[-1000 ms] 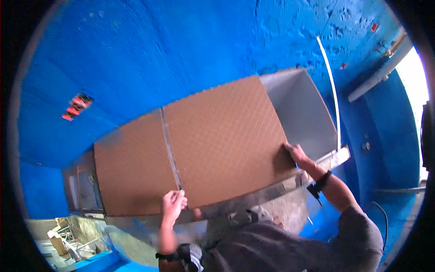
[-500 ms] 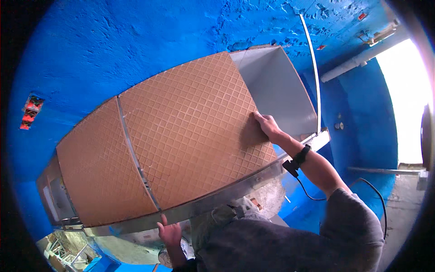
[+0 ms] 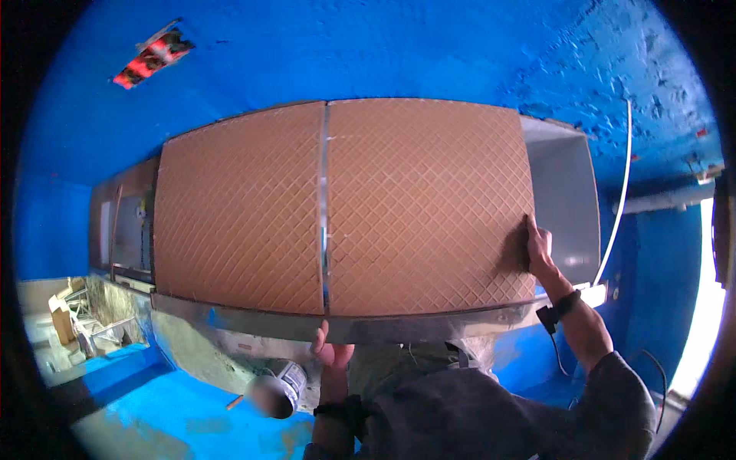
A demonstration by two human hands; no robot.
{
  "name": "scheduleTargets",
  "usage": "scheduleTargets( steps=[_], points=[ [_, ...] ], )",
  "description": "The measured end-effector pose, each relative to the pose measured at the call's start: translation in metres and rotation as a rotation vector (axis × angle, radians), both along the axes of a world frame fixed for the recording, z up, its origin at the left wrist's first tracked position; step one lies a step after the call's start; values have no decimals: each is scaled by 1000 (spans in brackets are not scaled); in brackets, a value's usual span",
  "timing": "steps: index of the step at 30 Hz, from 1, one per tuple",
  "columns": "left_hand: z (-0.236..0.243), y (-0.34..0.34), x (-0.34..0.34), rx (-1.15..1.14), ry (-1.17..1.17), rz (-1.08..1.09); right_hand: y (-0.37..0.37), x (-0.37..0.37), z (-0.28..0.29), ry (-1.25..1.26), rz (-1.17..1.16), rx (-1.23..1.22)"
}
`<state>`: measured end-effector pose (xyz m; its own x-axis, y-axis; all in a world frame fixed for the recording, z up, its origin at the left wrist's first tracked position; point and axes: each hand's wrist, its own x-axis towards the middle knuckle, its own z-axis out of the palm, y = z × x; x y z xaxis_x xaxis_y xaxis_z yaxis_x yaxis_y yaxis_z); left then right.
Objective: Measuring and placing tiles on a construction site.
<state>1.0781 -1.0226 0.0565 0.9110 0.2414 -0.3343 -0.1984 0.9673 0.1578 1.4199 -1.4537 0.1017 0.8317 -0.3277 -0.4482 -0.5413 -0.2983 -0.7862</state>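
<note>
Two large brown tiles lie waffle-ribbed side up on a long cabinet frame, with a narrow gap between them. At the right-hand tile (image 3: 429,207), my right hand (image 3: 539,244) grips the right edge, its thumb side on the ribbed face; the fingertips beyond the edge are partly hidden. My left hand (image 3: 332,349) is at the front edge below the gap, a finger stretched up toward the metal front rail (image 3: 383,328). It holds nothing that I can see. Beside it is the left-hand tile (image 3: 238,215).
An open grey-lined compartment (image 3: 566,203) lies right of the tiles, near a thin white strip (image 3: 625,176). A bucket (image 3: 291,383) stands on the blue floor below. Blue wall (image 3: 429,46) runs behind. Boards and debris (image 3: 73,322) lie at lower left.
My view has turned and shifted, so the cabinet now looks level. My right hand stays at the right tile's edge, and my left hand stays near the gap's front end.
</note>
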Motion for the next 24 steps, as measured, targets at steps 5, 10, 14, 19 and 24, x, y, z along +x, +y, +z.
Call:
scheduleTargets(
  steps=[5, 10, 14, 19, 24],
  points=[
    [-2, -6, 1, -3, -1, 33, 6, -3, 10, 95, -1, -80],
    [-13, -4, -8, -64, 24, 47, 9, -2, 6, 16, 17, 12],
    [8, -12, 10, 5, -42, 43, -5, 0, -6, 24, 13, -22],
    [12, -15, 12, 43, 47, 67, -5, -2, -8, -8, 28, 48],
    [-10, -10, -1, -11, 39, 2, -4, -2, -2, 54, 20, 38]
  ],
)
